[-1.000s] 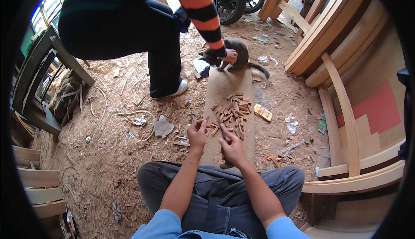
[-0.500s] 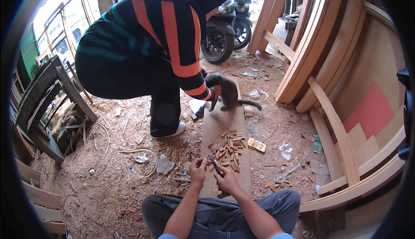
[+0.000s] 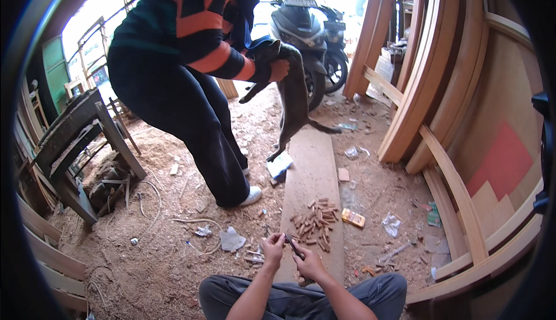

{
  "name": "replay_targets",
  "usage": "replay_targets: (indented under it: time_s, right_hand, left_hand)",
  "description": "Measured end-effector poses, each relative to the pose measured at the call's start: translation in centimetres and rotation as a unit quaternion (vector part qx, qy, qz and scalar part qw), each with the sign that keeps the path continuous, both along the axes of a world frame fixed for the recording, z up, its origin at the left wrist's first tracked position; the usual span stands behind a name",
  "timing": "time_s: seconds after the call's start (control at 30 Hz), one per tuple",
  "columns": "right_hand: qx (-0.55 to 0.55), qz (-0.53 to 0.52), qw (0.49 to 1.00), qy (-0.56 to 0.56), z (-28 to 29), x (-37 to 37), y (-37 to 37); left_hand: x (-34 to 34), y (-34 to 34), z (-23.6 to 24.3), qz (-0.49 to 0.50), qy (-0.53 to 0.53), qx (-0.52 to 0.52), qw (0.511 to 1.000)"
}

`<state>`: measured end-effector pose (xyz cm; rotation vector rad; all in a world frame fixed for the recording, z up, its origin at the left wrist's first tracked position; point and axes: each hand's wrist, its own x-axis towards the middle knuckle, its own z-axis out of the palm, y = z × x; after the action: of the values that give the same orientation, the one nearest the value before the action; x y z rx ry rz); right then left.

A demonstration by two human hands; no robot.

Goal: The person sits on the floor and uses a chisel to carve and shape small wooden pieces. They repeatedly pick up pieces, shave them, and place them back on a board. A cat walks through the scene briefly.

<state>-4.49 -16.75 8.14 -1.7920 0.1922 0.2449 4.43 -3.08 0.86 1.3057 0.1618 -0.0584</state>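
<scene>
My left hand [image 3: 273, 249] is closed in a pinch in front of my lap. What it pinches is too small to make out. Close beside it, my right hand [image 3: 311, 264] grips a dark, narrow blade-like tool [image 3: 293, 246], whose tip reaches the left fingertips. Both hands are over the near part of a long board [image 3: 313, 163] on the ground. Just beyond them, a heap of short wooden sticks [image 3: 315, 221] lies on that board.
A person in a striped top [image 3: 200, 24] stands ahead, holding up a grey cat [image 3: 294, 91]. Motorbikes [image 3: 298, 30] stand behind. Timber frames [image 3: 440, 77] line the right side. A yellow packet [image 3: 353, 218] and plastic scraps [image 3: 391, 225] lie among sawdust. An old wooden frame [image 3: 110, 140] stands left.
The person has risen from a crouch and lifted the cat off the board. My view has shifted slightly; my hands stay together with the dark tool between them.
</scene>
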Motion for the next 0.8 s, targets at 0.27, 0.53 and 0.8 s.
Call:
replay_targets:
  time_s: [0.27, 0.53, 0.8]
  right_hand:
    - [0.015, 0.010, 0.999, 0.029, -1.3, 0.0, 0.2]
    - [0.065, 0.012, 0.994, 0.090, -0.1, -0.1, 0.1]
    - [0.050, -0.033, 0.998, -0.023, -1.4, 0.1, 1.3]
  left_hand:
    - [-0.3, 0.0, -0.8, 0.003, 0.011, 0.020, 1.000]
    - [0.0, 0.2, -1.1, 0.020, 0.036, -0.007, 0.999]
    - [0.6, 0.1, -0.8, 0.007, 0.001, -0.061, 0.998]
